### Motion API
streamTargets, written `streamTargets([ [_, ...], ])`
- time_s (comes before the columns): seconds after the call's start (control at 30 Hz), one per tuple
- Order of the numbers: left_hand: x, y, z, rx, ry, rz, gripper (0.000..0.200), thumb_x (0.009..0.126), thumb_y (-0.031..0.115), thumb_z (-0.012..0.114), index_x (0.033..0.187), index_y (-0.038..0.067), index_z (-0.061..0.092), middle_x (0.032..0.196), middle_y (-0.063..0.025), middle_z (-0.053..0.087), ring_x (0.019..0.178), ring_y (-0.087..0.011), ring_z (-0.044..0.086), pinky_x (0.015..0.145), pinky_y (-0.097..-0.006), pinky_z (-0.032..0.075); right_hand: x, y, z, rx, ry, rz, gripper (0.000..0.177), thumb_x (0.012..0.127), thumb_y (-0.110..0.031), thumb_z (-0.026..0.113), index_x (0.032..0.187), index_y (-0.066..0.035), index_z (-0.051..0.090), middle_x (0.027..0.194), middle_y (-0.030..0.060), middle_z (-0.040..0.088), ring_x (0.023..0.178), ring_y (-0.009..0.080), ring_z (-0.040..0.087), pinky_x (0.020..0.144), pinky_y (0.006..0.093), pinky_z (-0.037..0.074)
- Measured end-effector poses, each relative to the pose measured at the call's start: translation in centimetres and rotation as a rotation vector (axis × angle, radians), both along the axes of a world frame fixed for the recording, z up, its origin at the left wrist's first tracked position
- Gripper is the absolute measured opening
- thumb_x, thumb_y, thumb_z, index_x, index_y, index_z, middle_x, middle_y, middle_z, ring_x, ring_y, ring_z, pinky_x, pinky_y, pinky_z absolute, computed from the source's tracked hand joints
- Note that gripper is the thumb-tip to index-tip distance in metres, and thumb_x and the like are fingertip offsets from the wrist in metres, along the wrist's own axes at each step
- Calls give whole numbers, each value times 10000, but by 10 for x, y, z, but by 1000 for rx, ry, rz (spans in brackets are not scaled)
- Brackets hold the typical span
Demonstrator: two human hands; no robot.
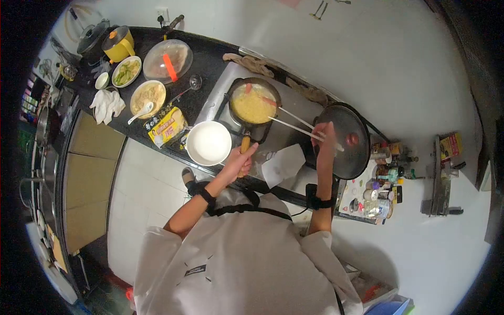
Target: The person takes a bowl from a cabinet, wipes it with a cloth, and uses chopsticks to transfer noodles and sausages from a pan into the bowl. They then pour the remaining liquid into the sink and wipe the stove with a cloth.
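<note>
A small dark pan (279,96) sits on the stove with yellow noodles (252,109) and reddish sausage pieces (268,101) in it. My left hand (240,161) is closed around the pan's wooden handle (245,142). Long light chopsticks (297,127) are gripped in my right hand (323,137), their tips spread apart at the pan's right edge. Just left of my left hand stands a white bowl (209,143); its inside looks plain white. A large dark lid or wok (344,128) lies behind my right hand.
Left on the counter are a yellow noodle packet (169,127), a food bowl with a spoon (148,98), a covered dish (168,59), a green vegetable dish (127,71) and a yellow pot (119,46). White paper (283,165) lies at the stove's front. Seasoning jars (382,197) crowd the right.
</note>
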State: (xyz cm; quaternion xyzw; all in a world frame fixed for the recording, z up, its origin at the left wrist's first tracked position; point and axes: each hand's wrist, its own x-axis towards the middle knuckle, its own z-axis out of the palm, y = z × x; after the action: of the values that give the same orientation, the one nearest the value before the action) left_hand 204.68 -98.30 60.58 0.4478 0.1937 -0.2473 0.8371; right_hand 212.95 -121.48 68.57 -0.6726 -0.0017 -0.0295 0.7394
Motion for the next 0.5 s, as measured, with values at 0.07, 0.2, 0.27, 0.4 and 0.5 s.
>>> streamTargets([
  [0.07, -2, 1, -2, 42, -24, 8, 329, 873, 305, 621, 763, 104, 386, 508, 37, 372, 366, -75, 376, 327, -243, 318, -5, 3, 1, -71, 8, -18, 384, 981, -367, 353, 804, -72, 524, 722, 34, 525, 584, 118, 472, 521, 252, 380],
  [0.2, -5, 3, -15, 77, -111, 30, 297, 901, 250, 580, 734, 104, 381, 460, 36, 364, 313, -76, 351, 285, -243, 279, -6, 3, -8, -13, -54, -26, 360, 977, -353, 372, 814, -71, 524, 736, 25, 516, 583, 112, 463, 524, 243, 374],
  [0.27, -9, 7, -16, 98, -120, 4, 286, 903, 241, 572, 759, 89, 377, 462, 29, 369, 313, -86, 359, 285, -254, 296, -6, 2, -9, -110, -101, 2, 465, 976, -447, 293, 798, -66, 492, 700, 20, 485, 609, 102, 432, 553, 250, 347],
  [0.4, -24, 16, -5, 138, -155, -47, 267, 913, 225, 553, 792, 67, 376, 452, 17, 383, 303, -96, 366, 278, -258, 307, -7, 0, -4, -160, -62, 89, 484, 969, -474, 272, 788, -76, 480, 718, 14, 469, 619, 97, 411, 569, 249, 339],
  [0.5, -41, 23, 10, 128, -150, -51, 241, 918, 194, 543, 784, 75, 382, 447, 25, 384, 283, -87, 350, 264, -251, 286, -14, 8, 11, -222, 2, 82, 485, 965, -486, 270, 779, -85, 470, 725, 12, 449, 638, 108, 397, 609, 263, 332],
])
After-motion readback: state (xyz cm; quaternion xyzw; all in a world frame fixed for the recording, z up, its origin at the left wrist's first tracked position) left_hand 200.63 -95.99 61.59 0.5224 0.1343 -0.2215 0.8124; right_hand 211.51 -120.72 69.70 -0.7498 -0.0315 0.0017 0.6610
